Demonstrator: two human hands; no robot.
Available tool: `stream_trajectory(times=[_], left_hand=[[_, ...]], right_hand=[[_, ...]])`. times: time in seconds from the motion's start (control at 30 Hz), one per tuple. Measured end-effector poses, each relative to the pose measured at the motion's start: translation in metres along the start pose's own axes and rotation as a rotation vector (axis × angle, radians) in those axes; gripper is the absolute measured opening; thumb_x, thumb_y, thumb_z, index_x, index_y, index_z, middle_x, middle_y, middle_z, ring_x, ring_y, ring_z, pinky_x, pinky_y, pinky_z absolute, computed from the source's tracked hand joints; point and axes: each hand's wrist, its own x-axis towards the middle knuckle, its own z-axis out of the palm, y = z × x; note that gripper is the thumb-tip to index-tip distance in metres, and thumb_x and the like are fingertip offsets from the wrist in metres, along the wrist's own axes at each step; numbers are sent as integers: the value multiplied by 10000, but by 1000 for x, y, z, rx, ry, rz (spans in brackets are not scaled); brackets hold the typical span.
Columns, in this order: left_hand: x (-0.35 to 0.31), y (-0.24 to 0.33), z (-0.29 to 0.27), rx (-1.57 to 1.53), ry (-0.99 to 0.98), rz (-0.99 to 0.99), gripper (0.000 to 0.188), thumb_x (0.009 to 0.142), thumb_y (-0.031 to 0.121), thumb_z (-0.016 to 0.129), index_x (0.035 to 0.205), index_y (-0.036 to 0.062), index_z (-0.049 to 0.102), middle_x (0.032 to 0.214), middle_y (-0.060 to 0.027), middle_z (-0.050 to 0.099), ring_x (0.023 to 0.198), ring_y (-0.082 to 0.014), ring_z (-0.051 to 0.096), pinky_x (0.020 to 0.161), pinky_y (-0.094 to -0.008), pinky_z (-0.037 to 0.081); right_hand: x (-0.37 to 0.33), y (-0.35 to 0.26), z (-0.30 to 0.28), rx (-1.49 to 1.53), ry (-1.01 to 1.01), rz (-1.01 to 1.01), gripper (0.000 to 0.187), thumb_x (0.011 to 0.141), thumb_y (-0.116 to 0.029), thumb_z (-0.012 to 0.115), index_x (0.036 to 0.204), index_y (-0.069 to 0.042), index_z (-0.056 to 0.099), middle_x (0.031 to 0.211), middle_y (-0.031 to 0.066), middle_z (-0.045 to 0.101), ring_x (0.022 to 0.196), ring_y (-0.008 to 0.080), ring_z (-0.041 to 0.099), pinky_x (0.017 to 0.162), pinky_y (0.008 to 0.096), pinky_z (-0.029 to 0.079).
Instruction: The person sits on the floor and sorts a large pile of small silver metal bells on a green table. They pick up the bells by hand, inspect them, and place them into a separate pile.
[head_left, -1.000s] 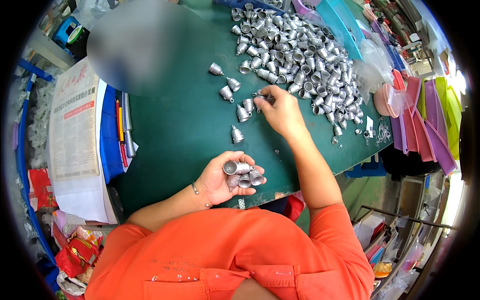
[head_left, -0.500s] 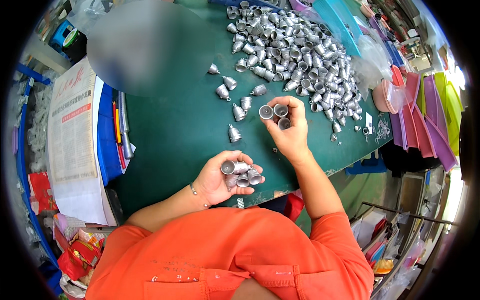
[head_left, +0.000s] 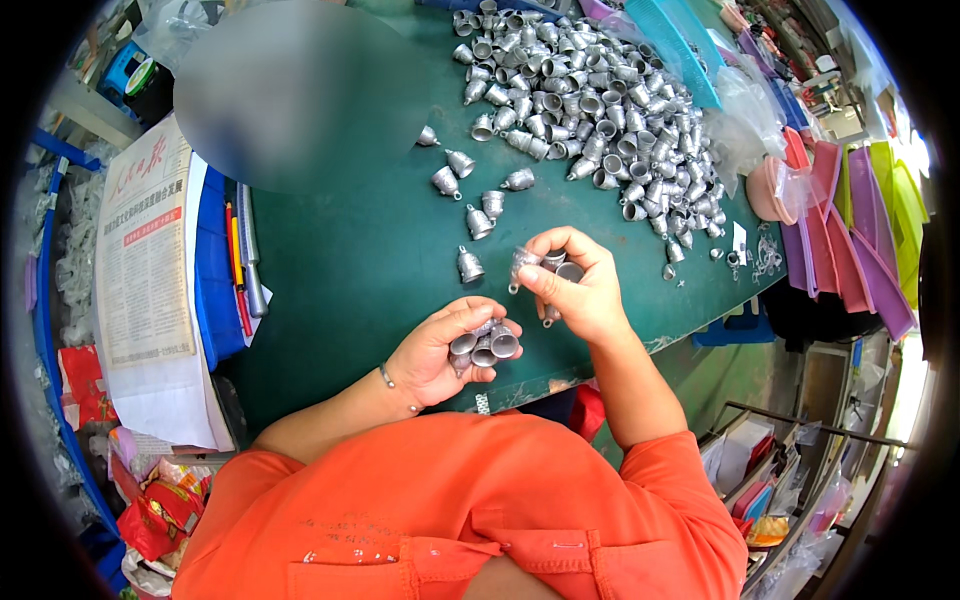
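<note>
Left hand (head_left: 425, 350): its grip is cupped and partly closed around a cluster of silver-grey, cup-shaped metal pieces (head_left: 503, 345), several open mouths showing.
Right hand (head_left: 590, 300): its grip is narrowed to a pinch on one looped metal piece (head_left: 524, 262), loop pointing down; at least two more sit behind it among the fingers.
Gap: the two grips are near each other but apart.
Loose cups (head_left: 470, 265): scattered singly on the flat green worktop (head_left: 340, 270), ahead of the left grip and leftward of the right.
Heap of matching cups (head_left: 600, 120): well beyond the right grip.
Handling: I'd curl the left fingers enough to stop rolling, pinch the right-hand piece by its wall, and steady those behind it with the remaining fingers.
</note>
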Motion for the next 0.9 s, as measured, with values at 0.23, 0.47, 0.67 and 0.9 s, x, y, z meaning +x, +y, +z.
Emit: stream_trajectory(times=[0.23, 0.47, 0.67, 0.9], left_hand=[[2, 1, 0, 154, -28, 68, 269, 922, 284, 499, 1070, 61, 525, 993, -102, 601, 857, -207, 635, 514, -251, 523], [0, 1, 3, 102, -27, 109, 259, 923, 283, 501, 1059, 64, 525, 943, -77, 605, 816, -186, 636, 499, -246, 507], [1, 1, 1, 165, 36, 175, 218, 911, 244, 523, 1037, 66, 529, 912, -72, 610, 797, -173, 634, 497, -244, 505], [0, 0, 7, 223, 120, 208, 203, 865, 208, 596, 992, 67, 523, 905, -72, 610, 776, -153, 624, 494, -240, 501]], right_hand=[[-8, -8, 11, -156, -180, 164, 125, 844, -155, 639, 846, -34, 605, 709, 22, 602, 514, 38, 491, 424, 188, 368], [-7, 2, 5, -222, -228, -186, 78, 780, -60, 676, 814, -23, 617, 899, 57, 596, 809, 119, 558, 655, 250, 453], [-11, 7, 8, -33, -177, -103, 182, 754, -28, 697, 889, -41, 577, 886, 38, 597, 718, 82, 546, 578, 222, 441], [-14, 9, 12, 2, -130, 105, 325, 722, -64, 743, 995, -66, 567, 754, -11, 600, 530, 16, 482, 437, 160, 366]])
